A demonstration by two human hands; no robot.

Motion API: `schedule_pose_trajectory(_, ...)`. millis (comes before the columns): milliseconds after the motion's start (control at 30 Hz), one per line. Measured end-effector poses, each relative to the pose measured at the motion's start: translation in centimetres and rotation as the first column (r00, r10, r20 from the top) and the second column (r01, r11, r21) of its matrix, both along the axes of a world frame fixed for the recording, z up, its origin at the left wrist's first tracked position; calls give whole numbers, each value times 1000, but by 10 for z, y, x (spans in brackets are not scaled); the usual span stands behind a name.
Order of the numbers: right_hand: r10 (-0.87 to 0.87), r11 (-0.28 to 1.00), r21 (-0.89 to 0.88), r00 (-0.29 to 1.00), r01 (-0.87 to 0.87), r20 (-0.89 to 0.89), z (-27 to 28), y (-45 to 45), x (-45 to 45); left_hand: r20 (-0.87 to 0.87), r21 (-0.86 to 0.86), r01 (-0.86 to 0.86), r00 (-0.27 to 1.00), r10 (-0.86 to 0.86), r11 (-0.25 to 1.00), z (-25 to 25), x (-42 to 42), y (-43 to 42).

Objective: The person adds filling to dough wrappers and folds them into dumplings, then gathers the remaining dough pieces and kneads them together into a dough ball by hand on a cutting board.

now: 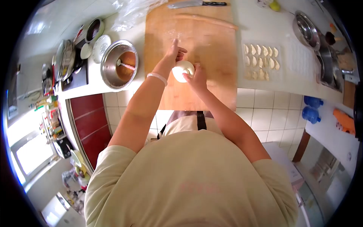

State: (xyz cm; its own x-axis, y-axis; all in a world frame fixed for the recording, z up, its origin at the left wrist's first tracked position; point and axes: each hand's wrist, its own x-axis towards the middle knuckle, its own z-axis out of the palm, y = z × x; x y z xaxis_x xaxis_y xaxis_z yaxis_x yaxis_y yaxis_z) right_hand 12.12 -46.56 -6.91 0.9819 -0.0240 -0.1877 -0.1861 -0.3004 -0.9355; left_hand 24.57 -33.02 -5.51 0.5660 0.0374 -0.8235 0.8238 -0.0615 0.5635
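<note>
A round lump of white dough (178,74) is over the wooden board, near its front half. My right hand (198,78) grips it from the right, with the thumb pressed against its upper face. Just above and left of the dough is my left hand (175,52), its fingers stretched out and apart and nothing seen in them. A pale band circles the left wrist. Under both hands lies the large wooden board (219,68), with a dusting of flour near the left fingertips.
A rolling pin (206,19) and a knife (196,4) lie along the board's far end. To the left stands a steel bowl (107,70) of orange-brown filling with a spoon. Rows of dumplings (261,61) sit on the right, before a sink (332,72).
</note>
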Motion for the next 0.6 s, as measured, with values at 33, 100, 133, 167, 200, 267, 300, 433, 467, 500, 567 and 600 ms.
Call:
schedule_pose_trajectory(33, 70, 985, -167, 988, -47, 136, 18, 1, 0, 6, 9, -24, 1000, 24, 1000, 3, -10, 4)
schedule_pose_trajectory(100, 197, 968, -182, 972, -172, 128, 22, 6, 2, 100, 487, 267, 929, -356, 832, -4, -32, -1)
schedule_pose_trajectory(133, 221, 955, -247, 947, -163, 231, 16, 8, 5, 76, 630, 283, 904, -420, 723, -12, -44, -1)
schedule_pose_trajectory(167, 249, 940, -309, 912, -146, 326, 10, 8, 5, 85, 725, 267, 880, -467, 634, 17, -62, -16)
schedule_pose_trajectory(200, 261, 938, -307, 909, -160, 325, 7, 6, 6, 81, 812, 239, 857, -509, 532, 48, -81, -32)
schedule_pose_trajectory(267, 328, 910, -327, 926, -255, 190, 2, 1, 7, 189, 859, 108, 842, -506, 501, 26, -105, -34)
schedule_pose_trajectory(300, 335, 909, -322, 924, -265, 186, 6, -4, 9, 338, 884, -83, 794, -506, 460, 15, -113, -37)
schedule_pose_trajectory(433, 411, 885, -304, 898, -353, 155, -6, -33, 17, 475, 880, -297, 577, -664, 372, -1, -112, -40)
schedule_pose_trajectory(467, 361, 923, -232, 901, -307, 243, -14, -38, 18, 458, 889, -282, 547, -701, 361, -1, -108, -39)
schedule_pose_trajectory(500, 298, 953, -155, 896, -260, 329, -20, -42, 20, 455, 891, -273, 546, -704, 364, -1, -100, -37)
schedule_pose_trajectory(567, 221, 975, -29, 955, -220, 199, -23, -49, 19, 372, 928, -200, 507, -778, 313, -1, -88, -34)
schedule_pose_trajectory(600, 203, 979, -7, 979, -203, 27, -17, -52, 19, 368, 930, -192, 507, -780, 314, -1, -80, -34)
